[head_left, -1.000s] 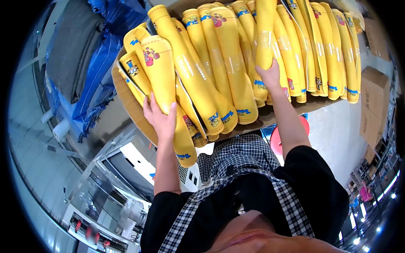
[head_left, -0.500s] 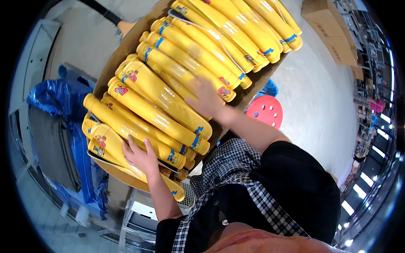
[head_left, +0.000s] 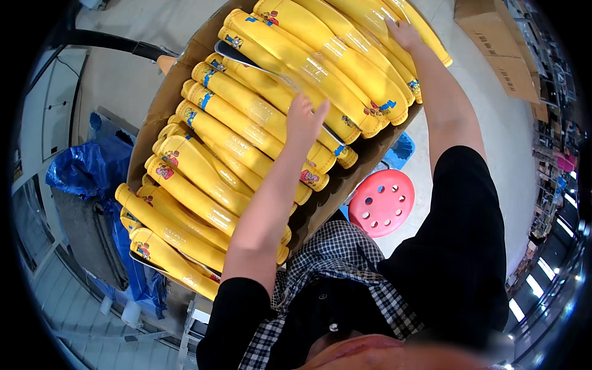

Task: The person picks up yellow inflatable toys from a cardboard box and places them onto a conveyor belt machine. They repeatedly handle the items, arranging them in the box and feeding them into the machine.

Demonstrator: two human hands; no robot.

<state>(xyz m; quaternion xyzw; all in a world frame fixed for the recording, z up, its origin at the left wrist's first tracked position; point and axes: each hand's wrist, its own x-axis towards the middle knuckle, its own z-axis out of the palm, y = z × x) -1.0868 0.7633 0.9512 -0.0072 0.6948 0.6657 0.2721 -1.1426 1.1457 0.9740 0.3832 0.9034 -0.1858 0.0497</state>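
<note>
A cardboard box (head_left: 148,123) is filled with rows of long, yellow rolled bundles (head_left: 216,179). They have clear plastic bands round their middles and small cartoon prints near their ends. My left hand (head_left: 304,122) rests over the bundles at the middle of the box, thumb apart from the curled fingers, near a dark-edged gap between two groups. Farther off to the right, my right hand (head_left: 404,36) lies on a bundle at the box's far right end, fingers spread on its surface. Neither hand visibly lifts anything.
A red round stool (head_left: 381,203) with holes stands beyond the box's near right side, by a blue plastic item (head_left: 401,151). Brown cartons (head_left: 499,52) are stacked at the far right. Blue sheeting (head_left: 80,169) covers something on the left. Metal framing (head_left: 188,333) stands lower left.
My left hand has moved right and away, from the near left bundles to the box's middle. My right hand has moved from the middle to the far right bundles. The view has shifted slightly.
</note>
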